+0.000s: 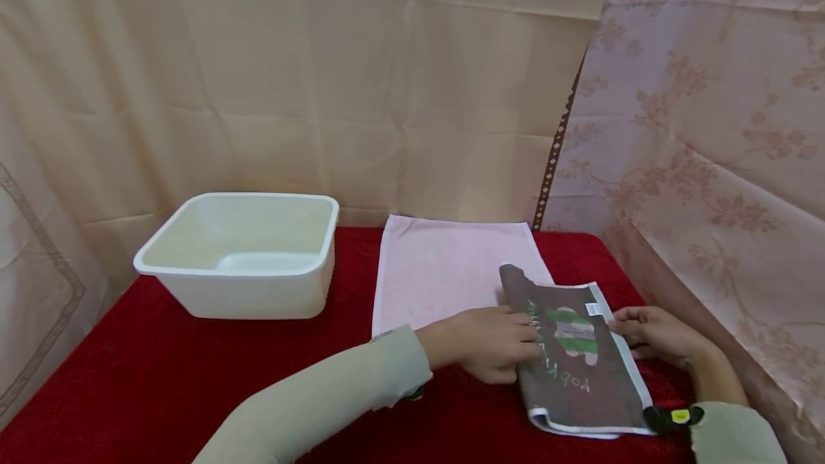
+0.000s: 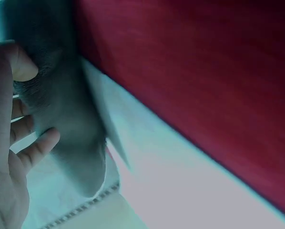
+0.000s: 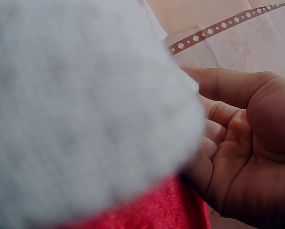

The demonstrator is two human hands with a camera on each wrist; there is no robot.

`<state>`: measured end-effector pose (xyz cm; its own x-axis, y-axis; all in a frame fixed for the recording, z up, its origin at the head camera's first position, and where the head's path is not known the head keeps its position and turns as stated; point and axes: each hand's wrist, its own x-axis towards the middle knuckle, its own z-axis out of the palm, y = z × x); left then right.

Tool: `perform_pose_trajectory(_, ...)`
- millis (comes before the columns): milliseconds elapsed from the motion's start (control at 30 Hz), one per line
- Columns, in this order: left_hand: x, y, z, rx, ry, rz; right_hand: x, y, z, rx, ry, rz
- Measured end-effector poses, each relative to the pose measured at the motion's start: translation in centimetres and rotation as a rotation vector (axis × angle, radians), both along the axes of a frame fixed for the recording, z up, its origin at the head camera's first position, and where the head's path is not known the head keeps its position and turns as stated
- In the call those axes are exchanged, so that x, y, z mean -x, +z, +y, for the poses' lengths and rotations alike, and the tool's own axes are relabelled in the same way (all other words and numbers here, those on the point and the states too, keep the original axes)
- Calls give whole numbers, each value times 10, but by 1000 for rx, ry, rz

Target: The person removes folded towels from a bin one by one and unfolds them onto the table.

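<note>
A folded grey-brown towel (image 1: 557, 378) with white edging, a green-striped print and pale lettering is at the right of the table. My left hand (image 1: 496, 344) grips its left folded side; in the left wrist view the thumb and fingers lie around the grey cloth (image 2: 71, 114). On the opposite side my right hand (image 1: 660, 335) pinches the white edge near a small label (image 1: 594, 309). The right wrist view shows the pale towel underside (image 3: 95, 109) close up, its border between thumb and fingers. Behind it a pink towel (image 1: 445, 263) lies flat, partly overlapped by the grey-brown one.
A white plastic basin (image 1: 258, 296) stands at the left on the red cloth-covered table (image 1: 309, 378). Beige curtain (image 1: 309, 84) hangs along the back, and a pink floral curtain (image 1: 722, 127) borders the right side close to my right arm.
</note>
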<state>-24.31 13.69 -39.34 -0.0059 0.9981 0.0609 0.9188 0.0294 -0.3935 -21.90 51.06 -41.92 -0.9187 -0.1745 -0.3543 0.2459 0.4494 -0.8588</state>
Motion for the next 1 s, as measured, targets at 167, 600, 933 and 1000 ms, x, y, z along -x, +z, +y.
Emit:
perform_pose_trajectory(167, 8, -12, -19, 83, 58, 6, -1, 1, 2, -8, -2, -1)
perform_pose_trajectory(600, 34, -16, -22, -12, 198, -161, 0, 4, -5, -18, -33, -14)
perform_pose_trajectory(933, 46, -24, -18, 37, 316, -321, 0, 3, -3, -3, -21, -10)
perform_pose_trajectory(1000, 47, -24, -18, 36, 315, -337, 0, 3, -3, -2, -16, -7)
